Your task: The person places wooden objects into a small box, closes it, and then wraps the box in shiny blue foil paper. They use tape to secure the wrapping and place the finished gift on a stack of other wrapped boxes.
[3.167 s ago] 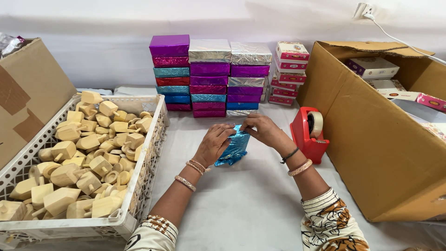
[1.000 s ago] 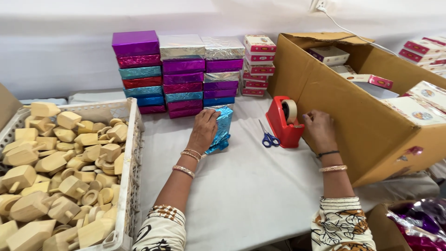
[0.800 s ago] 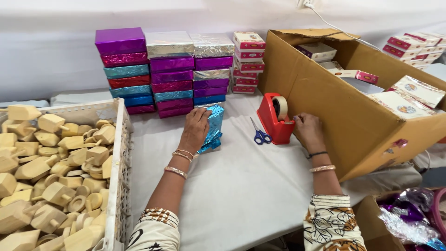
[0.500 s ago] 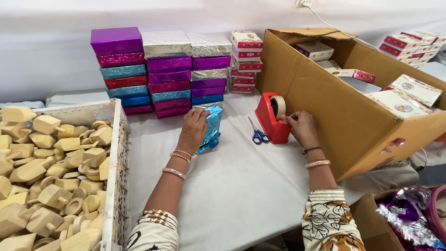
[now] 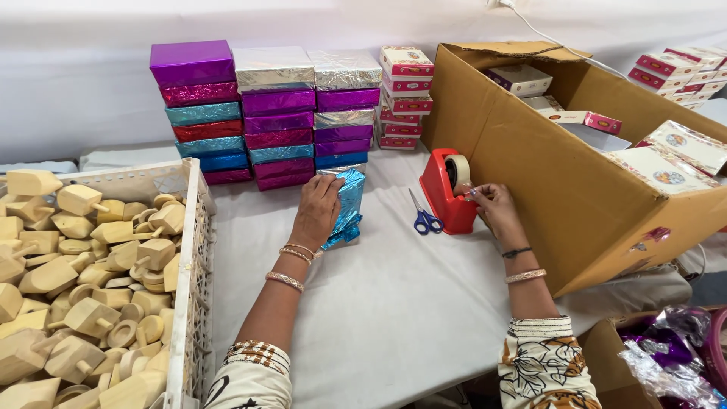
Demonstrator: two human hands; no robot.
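The left hand [image 5: 316, 212] lay pressed flat on a blue foil-wrapped box [image 5: 347, 206], fingers spread over its near side and holding it down on the white surface [image 5: 394, 303]. The box sat just in front of the stack of foil-wrapped boxes [image 5: 265, 113], purple, silver, teal and red, that stood against the white wall. The right hand [image 5: 494, 208] was at the red tape dispenser [image 5: 445, 191], its fingertips pinched together on the loose end of tape by the roll [image 5: 457, 171]; the strip itself was too thin and pale to make out clearly.

Blue-handled scissors [image 5: 424, 218] lay on the surface between the wrapped box and the dispenser, touching neither. Right behind the dispenser rose the wall of a large cardboard carton [image 5: 575, 189], which crowded the right hand closely; inside it were printed white-and-pink boxes [image 5: 522, 77], partly hidden by the carton's flaps. A smaller pile of the same printed boxes [image 5: 405, 98] stood beside the foil stack.

To the left, a white plastic crate [image 5: 191, 250] was heaped with wooden spinning tops [image 5: 83, 265], its far side cut off by the frame. At the lower right corner, a second carton held crumpled purple and silver foil [image 5: 666, 348], only partly in view.
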